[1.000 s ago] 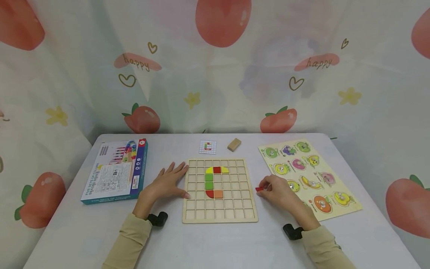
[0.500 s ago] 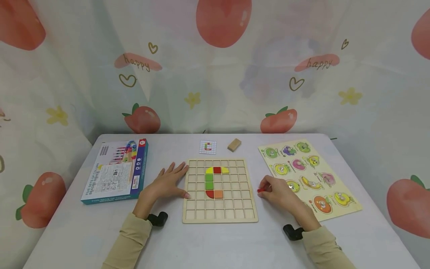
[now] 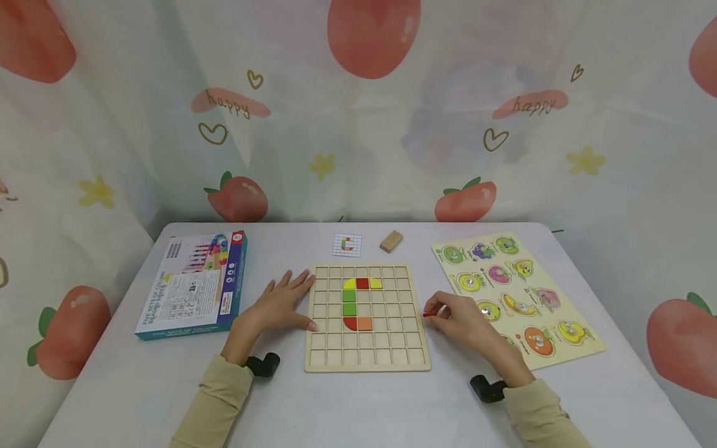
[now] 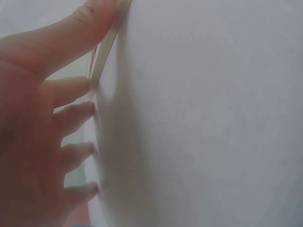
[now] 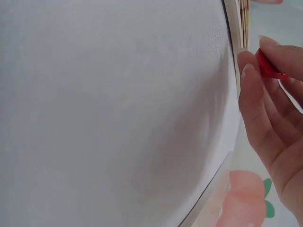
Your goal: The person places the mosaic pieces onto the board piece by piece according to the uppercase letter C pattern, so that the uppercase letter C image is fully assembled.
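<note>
A wooden grid board (image 3: 366, 358) lies flat on the table. In its cells sit a red square tile (image 3: 362, 283), two yellow curved tiles, green square tiles (image 3: 349, 308), a red quarter-round tile (image 3: 350, 323) and an orange square tile (image 3: 365, 323). My left hand (image 3: 276, 308) rests at the board's left edge, fingers spread and thumb touching the rim. Just off the right edge, my right hand (image 3: 460, 316) pinches a small red tile (image 5: 269, 66) between thumb and fingers. The fingers partly cover that tile, so its full shape is hidden.
A printed pattern card (image 3: 346, 245) and a small wooden block (image 3: 391, 241) lie behind the board. On the left is a blue-edged box (image 3: 190, 286). A fruit puzzle board (image 3: 538, 274) lies on the right, partly under the right forearm.
My right hand turns the red tile in its fingers and shifts slightly left toward the board. The left hand keeps its place.
</note>
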`<state>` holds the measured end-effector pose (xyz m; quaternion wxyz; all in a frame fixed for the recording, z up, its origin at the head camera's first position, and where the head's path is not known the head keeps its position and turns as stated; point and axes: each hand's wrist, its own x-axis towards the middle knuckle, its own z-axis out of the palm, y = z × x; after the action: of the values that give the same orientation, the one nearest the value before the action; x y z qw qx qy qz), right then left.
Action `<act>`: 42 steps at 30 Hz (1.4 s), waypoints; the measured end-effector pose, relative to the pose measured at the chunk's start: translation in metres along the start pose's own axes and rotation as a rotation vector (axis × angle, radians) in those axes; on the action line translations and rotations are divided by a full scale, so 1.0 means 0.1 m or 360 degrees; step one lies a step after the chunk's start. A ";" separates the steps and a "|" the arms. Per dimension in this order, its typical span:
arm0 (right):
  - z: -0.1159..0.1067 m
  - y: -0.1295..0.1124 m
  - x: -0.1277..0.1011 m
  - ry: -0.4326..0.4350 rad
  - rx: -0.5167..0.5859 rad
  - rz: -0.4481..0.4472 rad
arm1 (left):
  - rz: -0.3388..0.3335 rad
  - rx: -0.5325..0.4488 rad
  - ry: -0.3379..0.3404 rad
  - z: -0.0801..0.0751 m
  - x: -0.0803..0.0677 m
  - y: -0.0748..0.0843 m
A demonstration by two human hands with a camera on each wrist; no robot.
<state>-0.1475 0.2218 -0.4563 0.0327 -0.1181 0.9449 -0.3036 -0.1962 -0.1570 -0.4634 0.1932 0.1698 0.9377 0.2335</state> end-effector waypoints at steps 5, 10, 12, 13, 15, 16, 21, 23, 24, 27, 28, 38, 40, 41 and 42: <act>0.02 -0.06 0.02 0.0004 0.0048 -0.0110 | 0.0003 -0.0008 0.0004 0.01 0.00 -0.01; 0.06 -0.12 0.05 -0.0024 0.0088 -0.0173 | -0.0001 -0.0017 0.0008 0.01 0.01 -0.02; 0.08 -0.15 0.07 -0.0037 0.0108 -0.0199 | -0.0004 -0.0016 0.0008 0.02 0.01 -0.03; 0.09 -0.16 0.08 -0.0043 0.0118 -0.0208 | -0.0003 -0.0014 0.0009 0.02 0.01 -0.03; 0.12 -0.19 0.09 -0.0061 0.0138 -0.0220 | -0.0005 -0.0013 0.0008 0.02 0.01 -0.03; 0.13 -0.20 0.10 -0.0072 0.0145 -0.0228 | -0.0004 -0.0012 0.0008 0.02 0.01 -0.03; 0.20 -0.26 0.14 -0.0132 0.0148 -0.0264 | -0.0004 -0.0002 0.0004 0.03 0.02 -0.04; 0.22 -0.29 0.16 -0.0152 0.0149 -0.0293 | -0.0008 0.0007 0.0003 0.03 0.02 -0.04; 0.24 -0.31 0.17 -0.0163 0.0163 -0.0305 | -0.0010 0.0011 0.0004 0.02 0.02 -0.04; 0.28 -0.36 0.19 -0.0189 0.0208 -0.0332 | -0.0015 0.0015 0.0002 0.02 0.02 -0.04; 0.30 -0.37 0.20 -0.0198 0.0224 -0.0333 | -0.0017 0.0014 0.0001 0.02 0.02 -0.04; 0.40 -0.47 0.23 -0.0270 0.0202 -0.0259 | -0.0009 -0.0010 -0.0005 0.02 0.02 -0.04; 0.41 -0.49 0.24 -0.0264 0.0191 -0.0247 | -0.0013 -0.0004 -0.0005 0.02 0.02 -0.04; 0.41 -0.49 0.24 -0.0255 0.0186 -0.0231 | -0.0012 0.0000 -0.0005 0.02 0.02 -0.03; 0.41 -0.50 0.25 -0.0241 0.0185 -0.0210 | -0.0013 0.0008 -0.0004 0.02 0.03 -0.03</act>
<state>-0.1557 0.1533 -0.4601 0.0908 -0.2007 0.9106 -0.3497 -0.1984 -0.1581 -0.4670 0.1949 0.1667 0.9388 0.2301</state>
